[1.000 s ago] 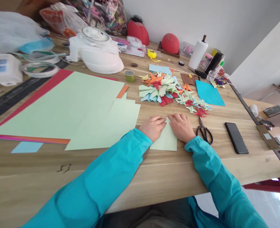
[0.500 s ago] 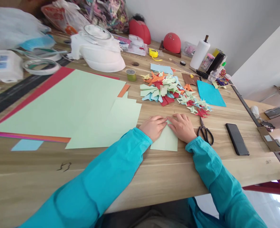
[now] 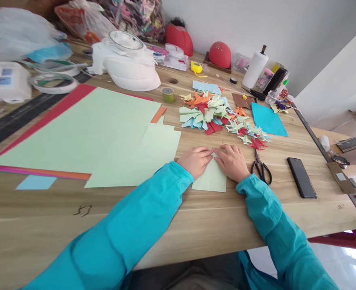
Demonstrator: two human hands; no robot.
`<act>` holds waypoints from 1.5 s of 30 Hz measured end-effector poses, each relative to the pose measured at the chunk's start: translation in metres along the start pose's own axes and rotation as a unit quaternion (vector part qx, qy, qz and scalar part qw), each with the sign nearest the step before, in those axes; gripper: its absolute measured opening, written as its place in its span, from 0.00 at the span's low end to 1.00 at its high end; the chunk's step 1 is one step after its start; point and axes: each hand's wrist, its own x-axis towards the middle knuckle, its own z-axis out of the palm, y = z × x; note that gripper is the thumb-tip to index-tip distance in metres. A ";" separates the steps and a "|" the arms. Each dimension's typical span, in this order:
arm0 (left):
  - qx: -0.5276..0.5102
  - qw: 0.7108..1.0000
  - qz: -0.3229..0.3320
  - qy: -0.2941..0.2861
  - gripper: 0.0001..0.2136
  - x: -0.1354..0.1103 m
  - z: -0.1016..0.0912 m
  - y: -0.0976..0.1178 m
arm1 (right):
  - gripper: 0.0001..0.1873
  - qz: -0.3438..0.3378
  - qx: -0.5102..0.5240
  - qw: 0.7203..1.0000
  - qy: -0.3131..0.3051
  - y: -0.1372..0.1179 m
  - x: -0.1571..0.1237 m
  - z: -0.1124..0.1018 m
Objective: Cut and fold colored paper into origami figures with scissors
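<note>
A small pale green sheet of paper [image 3: 210, 179] lies on the table, its far end covered by both hands. My left hand [image 3: 196, 160] rests on its left side, fingers bent and closed on the paper's far edge. From the right, my right hand [image 3: 232, 162] presses on the same far edge, with the fingertips of both hands almost meeting. What the fingertips do with the edge is partly hidden. Black-handled scissors [image 3: 261, 170] lie just right of my right hand. Beyond my hands is a pile of folded paper pieces [image 3: 210, 110] in green, red, orange and blue.
Large pale green sheets [image 3: 84, 133] over red and orange ones spread to the left. A phone [image 3: 301, 177] lies at the right. A thread spool [image 3: 167, 95], a blue sheet [image 3: 268, 119], a yellow tape measure [image 3: 196, 67] and a white bottle [image 3: 255, 68] are farther back.
The view has shifted very slightly. Both hands stay at the far edge of the small green sheet, with no clear movement.
</note>
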 end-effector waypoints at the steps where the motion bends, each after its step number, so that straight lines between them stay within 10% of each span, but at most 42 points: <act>1: 0.001 1.000 0.002 0.000 0.15 0.000 0.000 0.000 | 0.21 0.000 -0.003 1.000 -0.002 0.000 0.000 -0.001; 45: 0.083 0.982 -0.098 -0.142 0.14 0.009 -0.046 0.031 | 0.19 -0.035 -0.035 0.998 0.039 0.003 -0.005 0.007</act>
